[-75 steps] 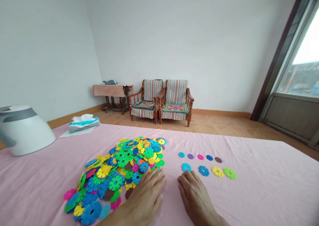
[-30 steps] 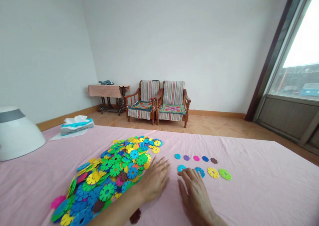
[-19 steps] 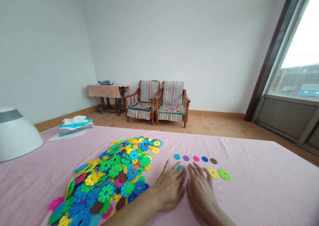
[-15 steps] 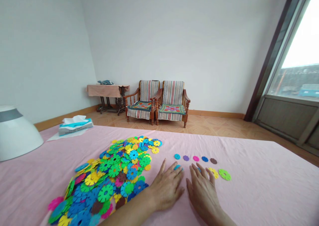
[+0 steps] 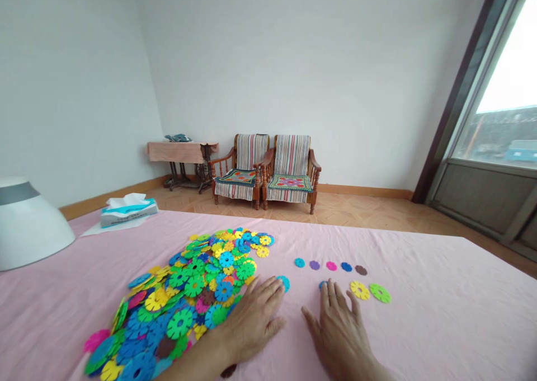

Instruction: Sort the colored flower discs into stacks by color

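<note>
My left hand (image 5: pixel 254 314) lies palm down with its fingers stretched, beside the pile of notched plastic discs (image 5: pixel 180 297). Its fingertips touch or cover part of a light blue disc (image 5: pixel 284 283). My right hand (image 5: pixel 339 330) is flat too, fingers spread, its fingertips over a blue disc (image 5: pixel 323 285) that is mostly hidden. To the right of that disc lie a yellow disc (image 5: pixel 359 290) and a lime green disc (image 5: pixel 380 292). Beyond the hands runs a row of smaller discs: light blue (image 5: pixel 299 262), purple (image 5: pixel 314 265), pink (image 5: pixel 331 266), dark blue (image 5: pixel 346 267) and brown (image 5: pixel 361 270).
A pink cloth (image 5: pixel 453 314) covers the table. On its left stand a tissue box (image 5: pixel 128 212) and a white object with a grey band (image 5: pixel 31 230). Two wooden armchairs (image 5: pixel 289 174) and a cloth-draped side table (image 5: pixel 180 153) stand by the far wall.
My left hand has moved left, with the light blue disc now further left at its fingertips. My right hand has shifted slightly left, uncovering the yellow disc.
</note>
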The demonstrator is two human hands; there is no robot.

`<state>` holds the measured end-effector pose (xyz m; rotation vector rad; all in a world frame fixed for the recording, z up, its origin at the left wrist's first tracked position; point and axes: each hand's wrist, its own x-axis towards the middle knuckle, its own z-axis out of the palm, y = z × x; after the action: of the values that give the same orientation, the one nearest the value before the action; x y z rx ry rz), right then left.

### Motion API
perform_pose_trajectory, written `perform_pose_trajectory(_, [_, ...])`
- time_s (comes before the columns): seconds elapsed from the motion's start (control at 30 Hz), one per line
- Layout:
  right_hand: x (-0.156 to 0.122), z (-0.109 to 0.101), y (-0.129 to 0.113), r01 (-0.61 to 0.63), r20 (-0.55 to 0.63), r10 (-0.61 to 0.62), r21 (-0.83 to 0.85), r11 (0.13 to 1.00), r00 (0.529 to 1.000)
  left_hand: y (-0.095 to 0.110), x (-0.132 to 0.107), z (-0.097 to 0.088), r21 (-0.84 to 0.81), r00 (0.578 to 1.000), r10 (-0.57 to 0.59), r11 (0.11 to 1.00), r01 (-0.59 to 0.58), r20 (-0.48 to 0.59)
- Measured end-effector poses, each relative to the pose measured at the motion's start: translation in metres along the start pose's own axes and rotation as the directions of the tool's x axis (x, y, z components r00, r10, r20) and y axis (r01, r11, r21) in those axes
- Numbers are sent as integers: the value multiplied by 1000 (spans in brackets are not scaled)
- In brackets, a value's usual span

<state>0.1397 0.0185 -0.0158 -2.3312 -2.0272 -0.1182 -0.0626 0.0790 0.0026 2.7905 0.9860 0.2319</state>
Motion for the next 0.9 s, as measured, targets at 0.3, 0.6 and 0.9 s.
perform_pose_trajectory(0.3, [1, -5, -44, 107, 48, -117, 180, 978, 992, -6, 1, 0, 5, 998, 2, 1000, -1, -67])
perform_pose_trajectory(0.6, [4, -5, -25, 84, -17, -83, 90, 992, 996, -7, -2, -2, 9, 998, -19, 1000, 20, -66])
perform_pose_trajectory(0.9, [6, 25, 75, -98, -112, 84, -129, 987, 990, 5, 4, -7, 6, 995, 80, 997, -81, 67])
